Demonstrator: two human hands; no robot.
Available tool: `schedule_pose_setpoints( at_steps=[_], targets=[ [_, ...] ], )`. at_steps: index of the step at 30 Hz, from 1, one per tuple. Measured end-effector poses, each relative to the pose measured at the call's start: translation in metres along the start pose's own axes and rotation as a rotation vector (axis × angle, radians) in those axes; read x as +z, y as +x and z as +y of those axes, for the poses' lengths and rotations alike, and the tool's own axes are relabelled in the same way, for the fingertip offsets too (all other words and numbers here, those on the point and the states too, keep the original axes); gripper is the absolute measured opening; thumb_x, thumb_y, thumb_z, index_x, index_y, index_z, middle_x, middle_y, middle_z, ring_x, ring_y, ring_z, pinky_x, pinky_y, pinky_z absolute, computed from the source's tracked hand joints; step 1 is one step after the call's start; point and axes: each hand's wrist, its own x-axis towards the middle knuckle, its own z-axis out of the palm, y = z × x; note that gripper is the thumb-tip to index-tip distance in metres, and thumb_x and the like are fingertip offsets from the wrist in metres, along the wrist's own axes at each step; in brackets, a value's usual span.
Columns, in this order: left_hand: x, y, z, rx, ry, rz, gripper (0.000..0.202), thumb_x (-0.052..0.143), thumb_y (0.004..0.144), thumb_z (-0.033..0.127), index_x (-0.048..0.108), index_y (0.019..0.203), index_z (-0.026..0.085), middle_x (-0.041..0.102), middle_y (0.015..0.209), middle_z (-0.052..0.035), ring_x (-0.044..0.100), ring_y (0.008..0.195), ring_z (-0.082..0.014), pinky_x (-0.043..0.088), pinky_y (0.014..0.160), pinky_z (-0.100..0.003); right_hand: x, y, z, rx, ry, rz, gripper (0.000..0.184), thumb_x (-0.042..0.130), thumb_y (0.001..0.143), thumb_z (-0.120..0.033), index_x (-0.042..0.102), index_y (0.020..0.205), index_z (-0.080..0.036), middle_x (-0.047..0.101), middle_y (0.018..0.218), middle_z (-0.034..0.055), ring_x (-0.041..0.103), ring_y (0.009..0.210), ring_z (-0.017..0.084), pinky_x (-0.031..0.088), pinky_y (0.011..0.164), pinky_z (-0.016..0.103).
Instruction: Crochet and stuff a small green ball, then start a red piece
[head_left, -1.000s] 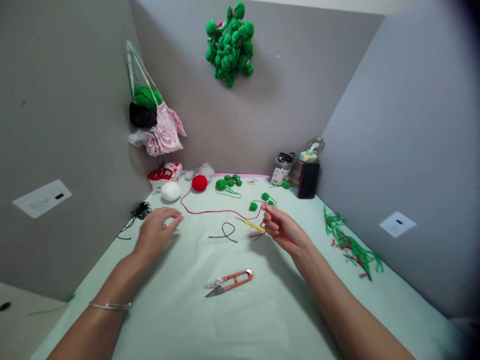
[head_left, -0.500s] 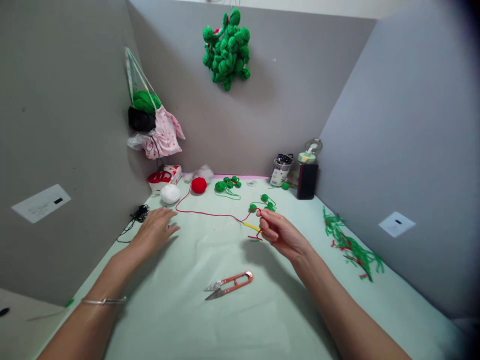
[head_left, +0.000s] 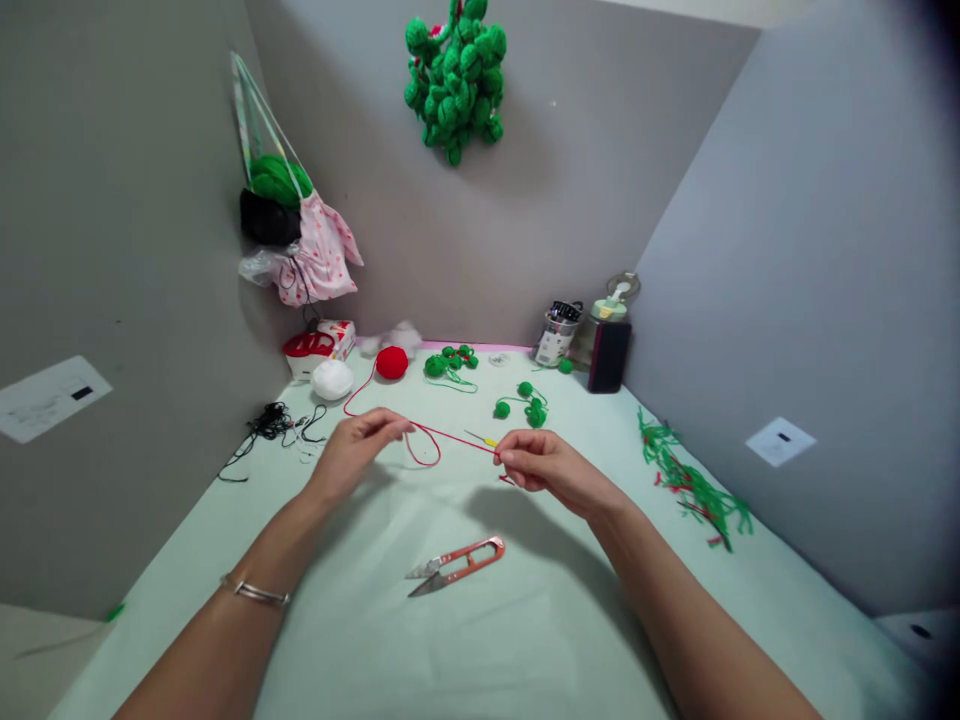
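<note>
Red yarn [head_left: 454,437] runs fairly taut between my two hands, with a loop of it hanging below my left fingers. My left hand [head_left: 367,445] pinches the yarn between thumb and fingertips. In my right hand [head_left: 544,462] the other end of this stretch is pinched, and a short red tail pokes out below the fingers. A crochet hook [head_left: 489,441] with a yellow handle and thin metal tip points left at my right fingertips; how the fingers hold it is partly hidden. From my left hand the strand leads back to a red yarn ball [head_left: 391,363].
Orange thread snips [head_left: 457,565] lie in front of me. Behind are a white yarn ball [head_left: 332,380], green crocheted pieces [head_left: 534,410], a tin of pens [head_left: 555,342] and a dark phone [head_left: 609,357]. Green and red scraps [head_left: 690,480] lie right, black thread [head_left: 270,424] left.
My left hand has moved right from the table's left side and closed on the red yarn. The strand is now stretched between both hands. The camera view has shifted slightly.
</note>
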Motion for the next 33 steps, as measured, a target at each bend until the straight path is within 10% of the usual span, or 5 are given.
schedule_pose_setpoints(
  at_steps=[5,11,19,27,33],
  targets=[
    [0.019,-0.011,-0.005,0.02,0.025,0.191,0.029,0.072,0.086,0.036,0.073,0.113,0.025,0.061,0.132,-0.0099,0.044,0.137,-0.0343,0.035,0.117,-0.05,0.006,0.004,0.001,-0.037,0.112,0.058,0.035,0.088,0.075,-0.046,0.069,0.076,-0.016,0.053,0.049,-0.0063,0.031,0.043,0.004,0.019,0.046,0.022],
    [0.08,-0.038,0.028,0.021,-0.071,-0.263,0.033,0.065,0.093,0.042,0.075,0.118,0.022,0.076,0.092,-0.0036,0.068,0.074,-0.0193,0.056,0.067,-0.029,0.015,0.006,0.002,-0.074,0.189,0.11,0.037,0.088,0.073,-0.046,0.065,0.077,-0.018,0.055,0.054,-0.0055,0.036,0.041,0.004,0.021,0.043,0.022],
    [0.027,-0.015,0.002,0.026,0.158,-0.189,0.024,0.055,0.096,0.027,0.078,0.091,0.023,0.072,0.095,-0.008,0.062,0.097,-0.0275,0.049,0.09,-0.04,-0.008,0.006,-0.002,-0.179,0.21,0.314,0.036,0.092,0.069,-0.043,0.068,0.078,-0.017,0.049,0.051,-0.0079,0.031,0.043,0.003,0.019,0.042,0.02],
    [0.101,-0.034,0.003,0.217,0.271,-0.639,0.005,0.075,0.091,0.024,0.08,0.092,0.025,0.076,0.096,-0.0046,0.066,0.098,-0.0233,0.053,0.095,-0.039,-0.004,0.013,0.008,-0.155,0.17,0.336,0.039,0.092,0.067,-0.044,0.066,0.076,-0.017,0.05,0.051,-0.0077,0.033,0.043,0.003,0.019,0.043,0.021],
    [0.081,-0.028,-0.012,0.137,0.359,-0.597,0.033,0.065,0.101,0.035,0.065,0.13,0.02,0.067,0.134,-0.0116,0.069,0.111,-0.0259,0.06,0.094,-0.048,-0.002,0.013,0.01,-0.122,0.146,0.3,0.038,0.091,0.069,-0.045,0.067,0.077,-0.017,0.051,0.053,-0.0071,0.034,0.043,0.004,0.019,0.044,0.021]
  ],
)
